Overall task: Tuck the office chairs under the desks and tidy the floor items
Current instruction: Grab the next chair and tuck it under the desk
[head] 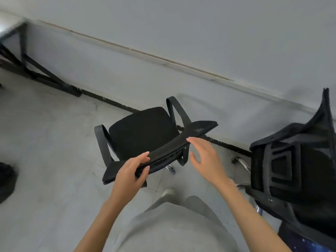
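A black mesh office chair point(143, 131) with looped armrests stands on the grey floor in front of me, its seat facing the wall. My left hand point(131, 170) grips the top edge of its backrest point(201, 128), fingers over the rim and thumb under it. My right hand point(205, 157) hovers just right of that, fingers spread and relaxed, with the fingertips close to the backrest's rim and holding nothing. A second black office chair point(294, 171) stands at the right, its back turned towards me.
A desk with a black metal frame point(32, 70) stands at the far left against the grey wall point(181, 30). A dark object point(5, 179) lies on the floor at the left edge. A black skirting strip runs along the wall behind the chairs.
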`<state>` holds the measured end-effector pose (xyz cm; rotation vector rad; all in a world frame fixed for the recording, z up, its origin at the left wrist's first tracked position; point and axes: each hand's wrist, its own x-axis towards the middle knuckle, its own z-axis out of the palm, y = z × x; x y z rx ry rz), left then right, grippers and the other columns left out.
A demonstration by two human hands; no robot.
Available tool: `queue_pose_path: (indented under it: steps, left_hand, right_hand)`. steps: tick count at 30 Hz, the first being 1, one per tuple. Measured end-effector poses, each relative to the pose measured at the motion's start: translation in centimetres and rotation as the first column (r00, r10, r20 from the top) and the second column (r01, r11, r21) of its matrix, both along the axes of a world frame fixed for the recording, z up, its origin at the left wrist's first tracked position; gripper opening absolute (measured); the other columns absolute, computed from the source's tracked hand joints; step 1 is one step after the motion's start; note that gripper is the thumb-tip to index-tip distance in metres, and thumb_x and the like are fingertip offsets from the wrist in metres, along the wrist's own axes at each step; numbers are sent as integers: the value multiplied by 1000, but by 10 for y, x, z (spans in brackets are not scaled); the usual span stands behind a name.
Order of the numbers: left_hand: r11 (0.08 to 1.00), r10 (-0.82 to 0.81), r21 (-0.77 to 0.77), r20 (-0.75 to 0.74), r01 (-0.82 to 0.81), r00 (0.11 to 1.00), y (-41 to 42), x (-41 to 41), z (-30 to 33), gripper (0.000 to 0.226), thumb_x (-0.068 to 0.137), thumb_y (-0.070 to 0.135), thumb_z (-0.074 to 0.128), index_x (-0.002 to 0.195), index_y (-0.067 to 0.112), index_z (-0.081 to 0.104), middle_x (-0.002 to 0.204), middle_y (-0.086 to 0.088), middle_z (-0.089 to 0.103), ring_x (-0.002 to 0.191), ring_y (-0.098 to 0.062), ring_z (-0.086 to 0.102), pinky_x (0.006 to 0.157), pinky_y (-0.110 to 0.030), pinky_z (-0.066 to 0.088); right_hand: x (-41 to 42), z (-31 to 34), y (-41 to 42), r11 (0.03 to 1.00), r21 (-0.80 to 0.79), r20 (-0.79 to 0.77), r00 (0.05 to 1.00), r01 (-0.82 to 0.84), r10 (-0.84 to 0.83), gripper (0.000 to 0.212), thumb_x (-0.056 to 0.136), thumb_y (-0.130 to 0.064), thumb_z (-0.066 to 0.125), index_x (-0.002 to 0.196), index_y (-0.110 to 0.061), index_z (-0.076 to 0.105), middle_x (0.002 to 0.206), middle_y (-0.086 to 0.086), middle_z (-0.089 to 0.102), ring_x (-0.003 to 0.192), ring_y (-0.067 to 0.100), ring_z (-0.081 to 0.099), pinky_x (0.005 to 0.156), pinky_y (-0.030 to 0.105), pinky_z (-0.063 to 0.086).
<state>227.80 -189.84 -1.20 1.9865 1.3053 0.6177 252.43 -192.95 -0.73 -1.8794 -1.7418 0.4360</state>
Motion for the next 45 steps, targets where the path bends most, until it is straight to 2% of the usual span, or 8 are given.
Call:
queue_pose_path:
  steps: [2, 5, 8, 15, 32, 38, 41, 45]
  left_hand:
    - [998, -58, -8, -246, 58, 967, 16, 0, -14, 45, 80, 29, 68, 123, 23, 55, 110, 11, 62, 100, -9, 58, 84, -24, 49]
    - [998, 6, 52, -471, 21, 882, 24, 1, -32, 41, 61, 28, 82, 99, 17, 69, 90, 4, 71, 79, -19, 68, 62, -27, 53]
    - [984, 167, 134, -507, -115, 845, 21, 9, -39, 36, 45, 16, 90, 75, 17, 71, 68, 5, 71, 58, -16, 67, 46, -20, 48]
    - [929, 367, 165, -545, -332, 754, 16, 31, -37, 33, 36, 8, 88, 61, 23, 71, 50, 8, 65, 42, -16, 61, 40, -19, 42]
    - [713, 637, 190, -579, -675, 509, -24, 80, -51, 31, 40, 10, 88, 63, 24, 71, 49, 8, 64, 43, -18, 61, 40, -18, 35]
    - [651, 670, 205, -608, -731, 426, -19, 84, -50, 21, 55, 20, 83, 63, 22, 64, 53, 8, 60, 47, -18, 58, 40, -18, 30]
    - [595, 703, 224, -611, -772, 364, -4, 75, -49, 19, 59, 27, 81, 63, 22, 63, 55, 8, 61, 50, -18, 59, 43, -15, 21]
    - [554, 715, 203, -612, -807, 337, 15, 42, -47, 10, 72, 29, 69, 67, 22, 64, 62, 5, 63, 56, -20, 58, 46, -22, 31]
  right_hand:
    - [10, -2, 23, 989, -10, 135, 980, -148, 148, 40, 84, -20, 50, 121, -8, 57, 121, 6, 60, 115, 10, 42, 101, 12, 23]
    - [29, -17, 55, 931, -64, 311, 880, -358, 360, 41, 73, -20, 66, 113, -9, 63, 109, 4, 67, 103, 15, 58, 91, 22, 44]
    - [46, -34, 80, 864, -179, 371, 781, -472, 503, 42, 58, -22, 81, 97, -12, 70, 92, -1, 72, 82, 17, 69, 70, 27, 54]
    - [66, -46, 117, 762, -267, 425, 638, -590, 642, 33, 45, -25, 85, 74, -20, 69, 63, -7, 67, 56, 14, 64, 33, 27, 46]
    - [63, -55, 190, 553, -241, 452, 412, -798, 791, 19, 51, -21, 75, 68, -22, 66, 60, -5, 65, 58, 18, 62, 41, 23, 40]
    - [30, -48, 235, 391, -266, 419, 260, -881, 870, 21, 77, -30, 62, 94, -22, 70, 89, -3, 72, 86, 20, 65, 62, 25, 47]
    - [4, -45, 257, 369, -272, 416, 237, -889, 878, 25, 81, -32, 59, 102, -25, 68, 96, -5, 71, 92, 18, 64, 61, 22, 38]
    - [-38, -41, 278, 356, -304, 423, 210, -884, 881, 28, 84, -35, 55, 110, -28, 66, 101, -8, 71, 95, 16, 63, 68, 24, 46]
